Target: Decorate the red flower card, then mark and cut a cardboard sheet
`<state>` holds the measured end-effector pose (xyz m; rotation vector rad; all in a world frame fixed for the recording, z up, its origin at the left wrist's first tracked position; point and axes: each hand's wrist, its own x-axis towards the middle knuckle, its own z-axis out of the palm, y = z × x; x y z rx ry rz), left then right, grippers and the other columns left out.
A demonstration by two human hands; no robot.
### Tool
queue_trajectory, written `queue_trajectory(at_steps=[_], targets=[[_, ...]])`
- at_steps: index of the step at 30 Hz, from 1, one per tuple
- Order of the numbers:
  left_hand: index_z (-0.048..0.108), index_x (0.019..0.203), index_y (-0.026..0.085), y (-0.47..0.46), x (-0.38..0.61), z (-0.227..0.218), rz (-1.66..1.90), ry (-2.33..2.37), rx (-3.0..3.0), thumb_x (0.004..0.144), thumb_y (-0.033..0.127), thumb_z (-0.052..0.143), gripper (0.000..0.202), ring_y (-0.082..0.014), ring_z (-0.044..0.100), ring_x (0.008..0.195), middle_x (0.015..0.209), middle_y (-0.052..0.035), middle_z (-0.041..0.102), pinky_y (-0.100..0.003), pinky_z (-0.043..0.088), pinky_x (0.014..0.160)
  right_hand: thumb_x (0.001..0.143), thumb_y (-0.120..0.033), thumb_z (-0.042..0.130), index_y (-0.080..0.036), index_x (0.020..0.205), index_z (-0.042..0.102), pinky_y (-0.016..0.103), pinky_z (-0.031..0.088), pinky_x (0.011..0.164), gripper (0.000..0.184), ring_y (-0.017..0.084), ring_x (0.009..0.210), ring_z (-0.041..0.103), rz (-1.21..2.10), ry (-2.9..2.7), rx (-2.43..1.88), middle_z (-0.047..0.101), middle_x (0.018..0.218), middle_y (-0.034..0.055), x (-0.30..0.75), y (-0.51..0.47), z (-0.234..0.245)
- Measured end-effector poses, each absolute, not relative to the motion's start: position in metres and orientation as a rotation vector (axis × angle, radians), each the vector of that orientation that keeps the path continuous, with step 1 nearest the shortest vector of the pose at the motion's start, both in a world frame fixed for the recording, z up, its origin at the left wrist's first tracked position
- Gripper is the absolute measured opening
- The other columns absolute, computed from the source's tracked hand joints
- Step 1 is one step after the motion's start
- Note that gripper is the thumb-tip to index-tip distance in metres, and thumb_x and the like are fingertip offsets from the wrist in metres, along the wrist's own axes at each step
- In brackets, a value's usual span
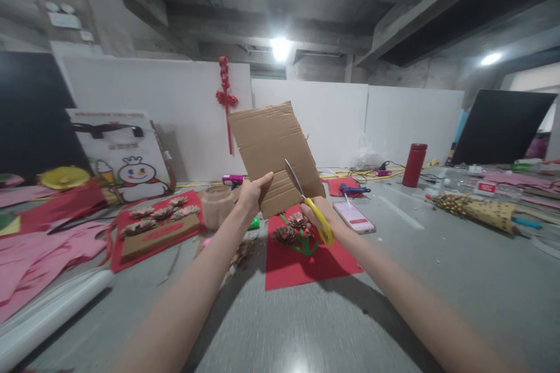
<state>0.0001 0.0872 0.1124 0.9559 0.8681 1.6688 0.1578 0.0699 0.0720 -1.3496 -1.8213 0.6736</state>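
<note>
My left hand (254,193) grips the lower left edge of a brown cardboard piece (275,148), thumb on the near face. The cardboard is held up, tilted, above the table. In my right hand (321,213) is a pair of scissors (321,221) with yellow handles, its blade lying against the cardboard's face; whether the blades are parted I cannot tell. Below both hands a red sheet (280,271) lies on the table, bearing pinecone flowers (286,234) with green stems. Part of that sheet is hidden behind my right hand and the scissors.
To the left lies another red sheet with pinecone flowers (160,215) and a cardboard strip. A brown jar (217,207) stands beside it. On the right are a phone (354,217), a blue glue gun (354,190), a red bottle (414,165) and a wrapped bouquet (476,211).
</note>
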Motion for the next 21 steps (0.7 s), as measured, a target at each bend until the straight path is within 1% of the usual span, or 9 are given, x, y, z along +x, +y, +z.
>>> queue_trajectory(at_steps=[4,8,10,14,17,21], targets=[[0.055,0.071,0.012,0.086,0.001,0.113,1.675,0.875,0.963,0.049,0.018,0.068,0.026,-0.0153,0.057,0.046,0.053,-0.0013,0.061,-0.028,0.047,0.049,0.068,-0.022,0.038,-0.016,0.049,0.044,0.017,0.03,0.036,0.022,0.009,0.037,0.047,0.465,-1.879,-1.342,0.046,0.039,-0.0003,0.157,0.07,0.07],[0.056,0.07,0.012,0.084,0.001,0.115,1.655,0.847,0.986,0.049,0.019,0.068,0.026,-0.0156,0.058,0.048,0.055,-0.0017,0.062,-0.028,0.047,0.051,0.07,-0.022,0.036,-0.015,0.046,0.044,0.018,0.03,0.04,0.027,0.01,0.042,0.049,0.313,-1.932,-1.38,0.047,0.038,0.0016,0.156,0.065,0.072],[0.056,0.071,0.013,0.083,0.001,0.116,1.635,0.844,0.994,0.049,0.02,0.068,0.026,-0.0153,0.057,0.048,0.055,-0.0014,0.062,-0.028,0.047,0.051,0.07,-0.021,0.035,-0.015,0.045,0.047,0.018,0.03,0.043,0.028,0.01,0.044,0.05,0.252,-1.943,-1.408,0.051,0.042,0.0032,0.154,0.064,0.073],[0.057,0.071,0.012,0.08,0.0,0.12,1.586,0.887,0.984,0.05,0.021,0.067,0.024,-0.0156,0.058,0.048,0.055,-0.0018,0.063,-0.027,0.047,0.05,0.068,-0.018,0.039,-0.013,0.05,0.054,0.019,0.031,0.047,0.024,0.012,0.05,0.052,0.113,-1.986,-1.459,0.057,0.051,0.0059,0.153,0.066,0.072],[0.058,0.069,0.012,0.078,0.001,0.121,1.532,0.887,0.992,0.052,0.021,0.066,0.02,-0.0163,0.059,0.049,0.056,-0.0027,0.064,-0.026,0.048,0.051,0.067,-0.016,0.04,-0.013,0.05,0.057,0.021,0.029,0.047,0.024,0.012,0.049,0.051,0.053,-2.05,-1.478,0.058,0.052,0.0062,0.153,0.07,0.069],[0.059,0.065,0.012,0.077,0.003,0.119,1.479,0.916,0.993,0.055,0.022,0.063,0.015,-0.0182,0.059,0.048,0.053,-0.0039,0.063,-0.028,0.048,0.049,0.067,-0.014,0.041,-0.012,0.053,0.059,0.021,0.026,0.045,0.022,0.011,0.047,0.049,0.039,-2.035,-1.479,0.058,0.053,0.0062,0.153,0.073,0.062]])
